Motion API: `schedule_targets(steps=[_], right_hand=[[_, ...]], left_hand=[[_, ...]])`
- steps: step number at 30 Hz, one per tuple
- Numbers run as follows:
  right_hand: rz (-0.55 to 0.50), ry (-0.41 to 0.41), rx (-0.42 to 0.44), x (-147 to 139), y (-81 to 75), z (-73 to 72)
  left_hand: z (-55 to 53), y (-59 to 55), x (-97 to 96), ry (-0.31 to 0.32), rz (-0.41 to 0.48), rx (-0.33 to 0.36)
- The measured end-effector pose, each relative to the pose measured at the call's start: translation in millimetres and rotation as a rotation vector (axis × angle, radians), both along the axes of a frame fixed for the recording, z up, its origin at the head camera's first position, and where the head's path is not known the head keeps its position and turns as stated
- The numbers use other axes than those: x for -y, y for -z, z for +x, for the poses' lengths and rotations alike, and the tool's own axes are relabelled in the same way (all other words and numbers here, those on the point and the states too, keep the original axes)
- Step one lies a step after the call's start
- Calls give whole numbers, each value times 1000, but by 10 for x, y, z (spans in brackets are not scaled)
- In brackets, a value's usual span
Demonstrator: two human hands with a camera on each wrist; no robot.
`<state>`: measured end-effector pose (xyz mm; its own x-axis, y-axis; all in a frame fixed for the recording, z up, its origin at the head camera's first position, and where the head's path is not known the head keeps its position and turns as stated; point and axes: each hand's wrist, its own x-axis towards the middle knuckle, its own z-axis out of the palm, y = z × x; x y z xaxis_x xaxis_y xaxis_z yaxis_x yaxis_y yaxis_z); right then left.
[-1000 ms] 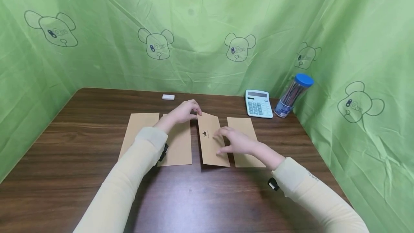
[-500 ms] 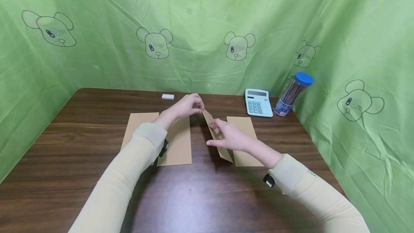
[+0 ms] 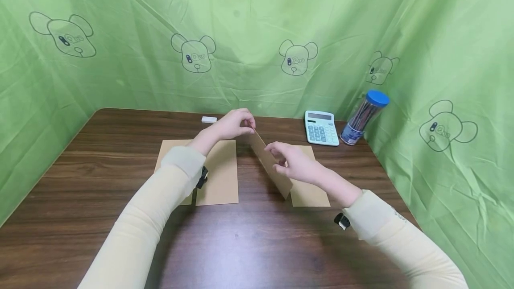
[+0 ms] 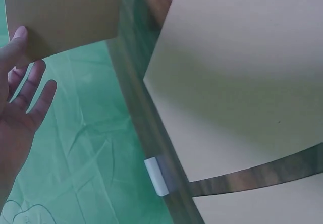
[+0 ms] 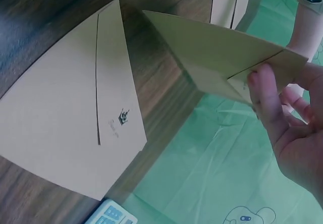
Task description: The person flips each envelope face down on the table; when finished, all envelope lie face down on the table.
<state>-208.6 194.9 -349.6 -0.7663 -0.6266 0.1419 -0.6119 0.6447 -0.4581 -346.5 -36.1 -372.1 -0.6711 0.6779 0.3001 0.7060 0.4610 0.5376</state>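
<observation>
A brown kraft-paper card (image 3: 271,167) is raised and tilted over the table. My left hand (image 3: 234,124) pinches its far corner; in the left wrist view the thumb lies on the face of the card (image 4: 70,12). My right hand (image 3: 297,162) is at the card's near upper edge with loosely bent fingers. In the right wrist view, its fingertips (image 5: 262,77) touch the card beside a slit. Two more cards lie flat at the left, the inner one (image 3: 221,177) and the outer one (image 3: 170,148), partly behind my sleeve. Another card (image 3: 309,195) lies at the right.
A light-blue calculator (image 3: 321,127) and a clear jar (image 3: 363,117) with a blue lid stand at the back right. A small white block (image 3: 209,120) lies near the table's back edge. Green cloth (image 3: 249,88) hangs behind and around the wooden table (image 3: 237,244).
The card has gone from lying nearly flat, logo up, to standing tilted on edge. My left hand has moved up and away with its corner; my right hand has risen slightly along it.
</observation>
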Motion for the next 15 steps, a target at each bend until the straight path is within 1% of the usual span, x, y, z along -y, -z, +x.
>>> schedule_targets(steps=[4, 9, 12, 15], right_hand=[[-18, -7, -51, -45, -27, -1], [-28, 14, -110, -106, -10, 1], [-39, 34, -142, -148, 12, 9], [-54, 56, -165, -200, 51, 11]], left_hand=[[-3, -57, 5, -11, -13, -29], [12, -114, 4, -17, -2, -43], [32, -155, 9, -21, 27, -39], [51, -183, 34, -29, 54, -16]])
